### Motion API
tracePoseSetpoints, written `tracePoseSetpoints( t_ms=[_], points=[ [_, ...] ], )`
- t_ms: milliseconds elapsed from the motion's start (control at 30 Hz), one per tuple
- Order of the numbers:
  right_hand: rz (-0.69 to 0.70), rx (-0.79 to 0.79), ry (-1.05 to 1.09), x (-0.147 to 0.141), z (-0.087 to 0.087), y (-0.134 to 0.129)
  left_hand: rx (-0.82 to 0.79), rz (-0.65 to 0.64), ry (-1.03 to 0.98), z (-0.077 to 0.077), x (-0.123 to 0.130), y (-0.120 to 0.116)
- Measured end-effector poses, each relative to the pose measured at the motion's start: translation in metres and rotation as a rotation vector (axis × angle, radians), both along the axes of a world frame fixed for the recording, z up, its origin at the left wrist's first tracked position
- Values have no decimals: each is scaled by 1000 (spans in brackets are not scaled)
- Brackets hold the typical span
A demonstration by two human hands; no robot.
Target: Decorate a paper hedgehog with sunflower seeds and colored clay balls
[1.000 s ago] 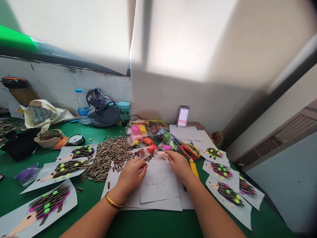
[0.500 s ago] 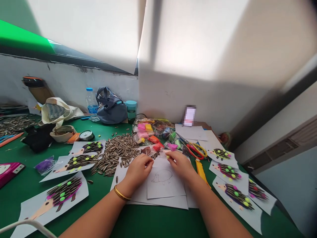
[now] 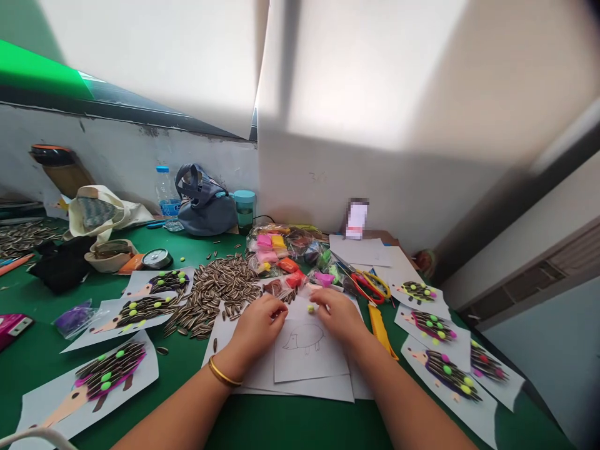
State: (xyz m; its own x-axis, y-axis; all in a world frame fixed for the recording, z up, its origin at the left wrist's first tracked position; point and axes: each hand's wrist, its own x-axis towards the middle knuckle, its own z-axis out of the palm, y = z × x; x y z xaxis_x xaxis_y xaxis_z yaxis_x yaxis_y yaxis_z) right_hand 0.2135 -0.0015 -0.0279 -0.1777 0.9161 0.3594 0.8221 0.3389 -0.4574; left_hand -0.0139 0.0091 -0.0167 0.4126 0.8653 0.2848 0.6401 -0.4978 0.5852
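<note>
My left hand [image 3: 260, 325], with a gold bangle at the wrist, is over the white paper left of the drawing. Its fingers curl in toward the thumb; anything between them is hidden. Across from it, my right hand [image 3: 338, 314] has its finger and thumb slightly apart. A small yellow-green clay ball [image 3: 310, 309] sits at the right fingertips, seemingly on the paper and out of the grasp. Between my forearms lies a sheet with a pencil-drawn hedgehog [image 3: 305, 337], on top of larger white sheets [image 3: 323, 389].
Sunflower seeds [image 3: 218, 290] are heaped at left. Bagged coloured clay [image 3: 281, 250] lies ahead, beside red-and-yellow scissors [image 3: 372, 286] and a yellow utility knife [image 3: 382, 331]. Seed-covered hedgehog pictures [image 3: 112, 375] flank both sides. A phone [image 3: 356, 219] leans by the wall.
The yellow-green ball was between my right fingertips; now it is lower and to the left, apart from the pinch. My left hand has barely moved. The view has shifted slightly.
</note>
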Motion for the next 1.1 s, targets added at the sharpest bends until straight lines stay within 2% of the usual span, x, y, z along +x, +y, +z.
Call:
tracePoseSetpoints(
  t_ms=[133,233,300,433,633,900,1000,1100],
  points=[
    [-215,66,-150,2,5,11,-12,-9,3,-1,2,0],
    [-259,17,-239,2,6,17,-30,-12,-6,0,3,-1],
    [-260,40,-211,2,8,17,-28,-6,-41,1,3,-3],
    [-120,91,-11,-1,14,0,-34,41,-243,4,4,-6],
    [77,-66,208,-17,22,-27,-263,8,-653,4,9,-8],
    [137,-134,394,-24,33,-33,-525,26,-874,10,9,-9],
    [146,-126,443,-24,36,-34,-541,-3,-914,14,10,-11],
    [137,-110,494,-24,37,-34,-491,-23,-843,13,11,-11]
  ],
)
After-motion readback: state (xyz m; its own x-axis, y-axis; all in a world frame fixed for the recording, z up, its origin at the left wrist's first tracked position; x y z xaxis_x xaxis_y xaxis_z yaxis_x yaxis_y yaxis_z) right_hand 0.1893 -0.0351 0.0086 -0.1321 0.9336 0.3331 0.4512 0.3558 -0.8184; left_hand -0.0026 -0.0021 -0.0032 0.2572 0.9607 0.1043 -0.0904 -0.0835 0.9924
